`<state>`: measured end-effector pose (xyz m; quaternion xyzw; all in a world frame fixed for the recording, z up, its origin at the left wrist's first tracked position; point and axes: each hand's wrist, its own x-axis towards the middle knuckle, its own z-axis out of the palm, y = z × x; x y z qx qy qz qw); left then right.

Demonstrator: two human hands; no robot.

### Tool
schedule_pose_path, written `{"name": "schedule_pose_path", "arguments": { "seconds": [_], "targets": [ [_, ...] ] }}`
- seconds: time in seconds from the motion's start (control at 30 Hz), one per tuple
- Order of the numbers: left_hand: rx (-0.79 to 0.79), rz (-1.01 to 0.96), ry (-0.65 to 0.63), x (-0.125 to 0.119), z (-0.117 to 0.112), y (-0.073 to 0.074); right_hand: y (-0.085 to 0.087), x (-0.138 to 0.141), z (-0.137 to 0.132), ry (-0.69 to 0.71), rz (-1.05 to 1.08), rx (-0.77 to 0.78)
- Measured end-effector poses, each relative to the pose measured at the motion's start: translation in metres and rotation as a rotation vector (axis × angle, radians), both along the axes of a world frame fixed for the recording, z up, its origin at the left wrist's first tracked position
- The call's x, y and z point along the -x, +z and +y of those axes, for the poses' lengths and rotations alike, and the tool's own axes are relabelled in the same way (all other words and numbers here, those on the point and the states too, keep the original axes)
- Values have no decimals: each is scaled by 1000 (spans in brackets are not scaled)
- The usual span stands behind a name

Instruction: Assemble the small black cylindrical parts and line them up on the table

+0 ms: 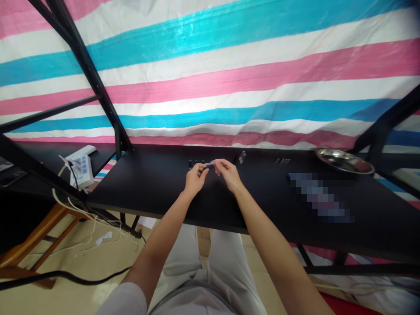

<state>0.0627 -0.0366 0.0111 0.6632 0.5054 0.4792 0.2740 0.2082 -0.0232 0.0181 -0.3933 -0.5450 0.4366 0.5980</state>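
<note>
Over the black tabletop (147, 177), the left hand (196, 177) and right hand (227, 173) pinch a slim grey rod (209, 165) at its ends. Left of the rod stands a small dark cylinder (190, 164); far right of it lies a shiny metal dish (344, 161).

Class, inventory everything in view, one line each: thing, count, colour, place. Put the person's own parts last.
Slim rod: 1, greyish, between both hands
Small dark pieces: about three, blackish, just beyond left hand
Small cylinders: several, silvery, beyond right hand
Tiny pieces: several, pale, farther right
Round dish: 1, silver, desk's right end
Pixelated item: 1, mostly blue, desk's right
Desks: 2, black, centre and left
Striped sheet: 1, pink-white-blue, background
Frame bars: several, black, both sides
Box: 1, white-blue, left desk
Cables: several, white and black, lower left
Wooden furniture: 1, brown, lower left
Floor: 1, beige, below
Left hand, right hand: 2, bare, at rod
Trousers: 1 pair, pale, bottom centre
</note>
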Motion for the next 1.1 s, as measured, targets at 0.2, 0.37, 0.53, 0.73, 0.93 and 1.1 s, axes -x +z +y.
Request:
{"name": "schedule_pose_path", "arguments": {
  "seconds": [0.2,0.37,0.53,0.73,0.93,1.1],
  "targets": [
    [-54,-103,-36,0,-3,4,4,2,-5,109,-159,21],
    [-77,-95,-26,0,-4,6,6,2,-7,129,-192,64],
    [-109,-95,-84,0,-5,5,3,1,-7,179,-126,103],
    [-139,-122,-106,-1,-7,4,4,-8,-9,363,-184,172],
    [-94,-120,-139,-2,-8,5,8,-15,-12,380,-228,206],
    [-87,-59,-154,-2,-8,7,9,-18,-11,400,-234,218]
  ]
}}
